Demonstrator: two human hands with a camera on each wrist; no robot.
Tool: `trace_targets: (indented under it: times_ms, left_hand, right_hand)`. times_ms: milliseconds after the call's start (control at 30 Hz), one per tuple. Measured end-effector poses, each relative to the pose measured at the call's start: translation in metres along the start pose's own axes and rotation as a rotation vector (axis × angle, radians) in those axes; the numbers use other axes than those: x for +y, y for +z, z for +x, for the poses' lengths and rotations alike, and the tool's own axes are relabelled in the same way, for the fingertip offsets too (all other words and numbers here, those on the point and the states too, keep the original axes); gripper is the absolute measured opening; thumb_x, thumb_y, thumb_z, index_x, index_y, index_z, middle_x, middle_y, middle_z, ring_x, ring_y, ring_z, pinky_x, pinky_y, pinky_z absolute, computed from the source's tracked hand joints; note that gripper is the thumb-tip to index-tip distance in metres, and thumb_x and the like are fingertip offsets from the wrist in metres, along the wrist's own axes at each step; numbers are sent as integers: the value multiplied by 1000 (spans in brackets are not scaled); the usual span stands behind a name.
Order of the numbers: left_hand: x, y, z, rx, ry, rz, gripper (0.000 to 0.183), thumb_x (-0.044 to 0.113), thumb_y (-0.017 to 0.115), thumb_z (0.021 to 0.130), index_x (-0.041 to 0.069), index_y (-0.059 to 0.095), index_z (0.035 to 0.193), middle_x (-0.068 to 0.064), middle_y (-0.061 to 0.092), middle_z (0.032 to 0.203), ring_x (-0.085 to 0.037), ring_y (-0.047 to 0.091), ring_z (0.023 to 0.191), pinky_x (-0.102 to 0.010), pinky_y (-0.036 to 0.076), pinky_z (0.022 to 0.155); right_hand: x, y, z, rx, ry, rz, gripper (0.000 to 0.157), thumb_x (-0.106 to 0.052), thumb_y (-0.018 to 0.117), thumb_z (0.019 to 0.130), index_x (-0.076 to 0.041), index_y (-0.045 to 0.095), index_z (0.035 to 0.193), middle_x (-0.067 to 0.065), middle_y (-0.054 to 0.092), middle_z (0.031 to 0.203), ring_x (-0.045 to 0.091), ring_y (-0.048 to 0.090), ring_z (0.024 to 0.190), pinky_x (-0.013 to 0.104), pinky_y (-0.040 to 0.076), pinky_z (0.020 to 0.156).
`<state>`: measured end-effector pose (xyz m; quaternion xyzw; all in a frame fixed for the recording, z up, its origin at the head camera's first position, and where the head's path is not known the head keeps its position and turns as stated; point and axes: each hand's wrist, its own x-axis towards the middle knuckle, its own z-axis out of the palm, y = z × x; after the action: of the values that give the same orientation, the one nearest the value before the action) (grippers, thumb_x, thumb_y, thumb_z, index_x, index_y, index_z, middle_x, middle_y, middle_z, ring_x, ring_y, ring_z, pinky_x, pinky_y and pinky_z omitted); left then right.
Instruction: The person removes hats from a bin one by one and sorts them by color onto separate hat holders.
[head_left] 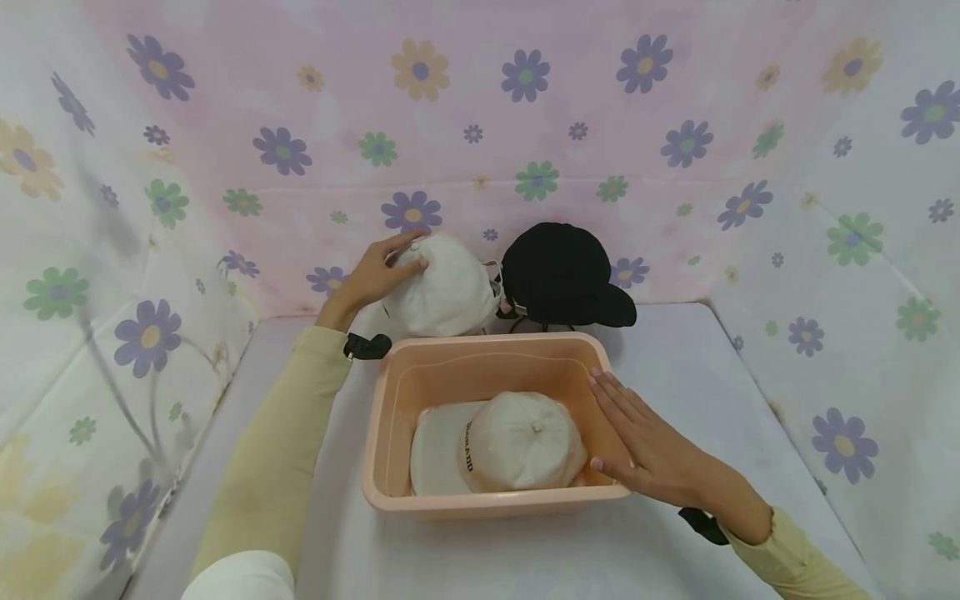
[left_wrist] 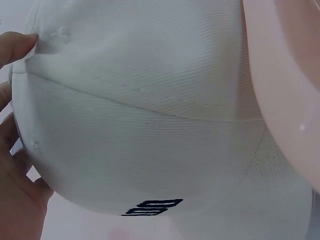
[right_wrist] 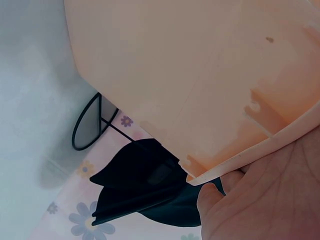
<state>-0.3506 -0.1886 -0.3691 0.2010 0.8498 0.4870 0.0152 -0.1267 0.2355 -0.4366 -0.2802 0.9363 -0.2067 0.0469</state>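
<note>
My left hand (head_left: pixel 378 273) grips the crown of a white cap (head_left: pixel 442 292) at the back, behind the basin. In the left wrist view the thumb and fingers press on the edge of this cap (left_wrist: pixel 125 105), and dark lettering shows low on it. A peach plastic basin (head_left: pixel 420 358) stands in the middle. Inside it lies a cream cap (head_left: pixel 525 446), crown up, brim toward the left. My right hand (head_left: pixel 660 446) rests on the basin's right rim with its fingers straight. In the right wrist view the palm (right_wrist: pixel 272 200) lies against the rim.
Right of the white cap, a black cap (head_left: pixel 558 271) sits against the back, brim to the right. A thin black wire stand (right_wrist: pixel 101 121) shows near it in the right wrist view. Flowered cloth (head_left: pixel 480 100) covers the back and both sides of the white table (head_left: pixel 667 358).
</note>
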Motion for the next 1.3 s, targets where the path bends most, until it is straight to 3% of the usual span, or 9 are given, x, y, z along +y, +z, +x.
trace_targets:
  times_ms: [233,367,467,633,833,967,1067,1133,1300]
  left_hand:
    - [2,-1,-5,14,25,-10,63,18,66,99,11,41,157,-6,33,165,-24,19,156,-45,19,126]
    - [5,-1,-10,32,25,-6,63,21,67,99,15,42,157,-4,32,165,-23,20,156,-47,19,126]
    - [6,-1,-16,91,51,12,61,22,67,99,15,45,155,-6,35,164,-27,21,156,-54,17,125]
    - [2,-2,-35,254,59,27,53,16,63,99,7,52,149,-15,42,159,-35,21,155,-61,13,124]
    - [-23,-3,-66,350,-41,-15,49,15,56,102,3,51,148,-19,39,159,-37,23,154,-59,15,124]
    - [-47,-1,-82,360,-109,-44,48,14,52,104,-2,48,149,-23,39,159,-39,25,153,-59,17,124]
    - [-63,3,-92,372,-216,-68,49,16,48,105,-4,44,150,-25,38,158,-41,29,150,-57,24,122]
    - [-71,6,-97,374,-302,-101,51,17,45,107,-5,40,153,-26,36,159,-42,31,149,-55,27,122]
    - [-87,17,-104,341,-485,-285,59,22,37,109,-6,21,159,-29,26,163,-43,30,149,-52,30,121]
  right_hand:
    - [-1,0,0,-11,19,5,96,-54,59,96,-16,5,165,1,0,173,22,-2,159,20,-11,121]
    - [0,0,0,-9,20,7,96,-54,59,96,-16,5,165,0,0,173,22,-2,159,21,-11,122]
    - [1,0,-1,-1,17,8,96,-52,61,96,-16,5,165,1,1,173,21,-2,159,24,-9,123]
    - [1,1,-1,15,2,15,96,-46,63,96,-15,4,165,5,2,173,22,-1,159,15,-13,119]
    - [1,0,0,5,8,26,96,-53,59,97,-14,5,165,6,2,173,24,0,159,38,0,128]
    - [-3,-10,5,-71,29,63,93,-55,57,99,-10,8,165,9,4,172,30,3,158,54,8,126]
    - [-8,-27,13,-140,53,101,91,-57,55,100,-6,15,163,13,11,171,35,10,157,64,10,123]
    - [-12,-39,21,-159,50,122,87,-57,55,100,-6,22,162,13,20,169,36,17,156,65,10,122]
    - [-22,-63,49,-108,-77,175,66,-50,56,102,-17,40,157,6,44,158,30,44,143,59,35,116]
